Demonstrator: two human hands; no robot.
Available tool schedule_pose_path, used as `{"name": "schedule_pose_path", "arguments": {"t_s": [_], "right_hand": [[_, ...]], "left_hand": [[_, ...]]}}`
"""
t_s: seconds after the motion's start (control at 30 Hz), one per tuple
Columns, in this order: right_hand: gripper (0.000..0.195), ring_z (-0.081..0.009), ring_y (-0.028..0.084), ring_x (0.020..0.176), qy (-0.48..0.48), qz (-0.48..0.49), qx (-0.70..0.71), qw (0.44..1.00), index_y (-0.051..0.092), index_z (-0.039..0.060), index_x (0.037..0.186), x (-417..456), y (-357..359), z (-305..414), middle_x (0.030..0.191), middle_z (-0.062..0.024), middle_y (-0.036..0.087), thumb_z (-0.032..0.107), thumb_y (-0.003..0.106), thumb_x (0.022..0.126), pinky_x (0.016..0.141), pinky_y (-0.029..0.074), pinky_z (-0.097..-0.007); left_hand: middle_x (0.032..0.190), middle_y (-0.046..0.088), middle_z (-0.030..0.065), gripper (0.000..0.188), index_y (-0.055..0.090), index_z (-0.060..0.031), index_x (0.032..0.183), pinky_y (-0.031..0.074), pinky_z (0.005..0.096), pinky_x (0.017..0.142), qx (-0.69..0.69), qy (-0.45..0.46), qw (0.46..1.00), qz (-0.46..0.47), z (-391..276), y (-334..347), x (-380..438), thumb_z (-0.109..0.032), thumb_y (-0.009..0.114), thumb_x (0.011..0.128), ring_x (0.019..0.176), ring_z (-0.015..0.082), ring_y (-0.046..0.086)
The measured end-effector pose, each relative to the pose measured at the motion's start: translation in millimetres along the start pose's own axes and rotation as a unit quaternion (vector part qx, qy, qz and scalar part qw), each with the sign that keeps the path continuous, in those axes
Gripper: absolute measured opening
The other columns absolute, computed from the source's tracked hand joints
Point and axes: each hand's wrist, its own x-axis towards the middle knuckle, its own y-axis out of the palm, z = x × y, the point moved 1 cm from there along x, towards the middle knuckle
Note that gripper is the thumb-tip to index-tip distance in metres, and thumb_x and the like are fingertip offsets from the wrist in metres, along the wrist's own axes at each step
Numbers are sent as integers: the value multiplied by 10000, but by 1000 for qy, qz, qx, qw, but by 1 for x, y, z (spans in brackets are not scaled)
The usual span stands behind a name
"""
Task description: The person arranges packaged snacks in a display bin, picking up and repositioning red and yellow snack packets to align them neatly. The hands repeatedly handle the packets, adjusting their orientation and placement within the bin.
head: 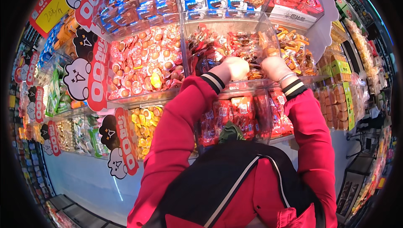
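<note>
Both my hands are at a clear plastic bin [220, 85] of small snack packets in dark red and brown wrappers [204, 44]. My left hand [236, 67] reaches in over the bin's front wall, close against the packets. Its fingers are curled and turned away, so what they hold is hidden. A bracelet circles the wrist of my right hand [274, 67], which is by the clear divider [273, 39] at the bin's right side. That hand looks fisted, and its fingertips are out of sight. Orange-and-brown packets [297, 50] lie in the compartment beyond it.
Left of my hands is a bin of pink-wrapped round candies [144, 61]. Blue packets [217, 0] fill the tier above. Red packets [242, 111] sit below my forearms. Cartoon signs [94, 80] stick out at left; boxed baked goods [337, 105] stand at right.
</note>
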Motion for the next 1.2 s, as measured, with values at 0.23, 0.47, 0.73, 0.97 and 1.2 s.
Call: {"name": "schedule_pose_path", "arguments": {"t_s": [0.23, 0.47, 0.73, 0.97, 1.2], "right_hand": [[105, -339, 600, 741, -41, -192, 97, 976, 591, 51, 797, -1, -3, -10, 783, -148, 612, 102, 566, 709, 637, 487, -415], [139, -324, 615, 780, 9, -186, 85, 979, 593, 65, 845, 11, 4, 4, 837, -152, 621, 69, 528, 722, 650, 496, -410], [155, -325, 617, 818, 38, -96, 119, 988, 637, 71, 842, 27, 1, 4, 840, -174, 632, 75, 550, 714, 709, 493, -413], [165, -309, 615, 833, -80, -127, 39, 988, 641, 74, 842, 28, 3, 3, 840, -157, 630, 59, 544, 709, 702, 499, -388], [98, -298, 627, 703, -85, -137, -34, 986, 637, 49, 711, 39, 14, 19, 728, -147, 628, 58, 541, 690, 622, 507, -384]], "left_hand": [[797, 651, 112, 190, 679, -103, 793, 496, 387, 644, -46, -6, 998, 40, 5, -8, -8, -159, 564, 652, 753, 287, 623], [819, 647, 129, 169, 669, -112, 757, 495, 345, 669, -273, -151, 925, -215, 40, 6, 5, -102, 545, 643, 760, 276, 621], [961, 606, 252, 388, 490, 66, 1087, 497, 389, 749, -176, -237, 955, 2, 64, 2, 42, -124, 528, 751, 940, 330, 602], [1026, 590, 249, 364, 497, 80, 1068, 489, 373, 803, -169, -282, 944, -38, 49, 3, 46, -106, 518, 755, 963, 318, 598], [824, 616, 257, 279, 498, 117, 932, 503, 381, 677, -170, -168, 960, -148, 59, 25, 51, -78, 525, 734, 801, 335, 630]]}}
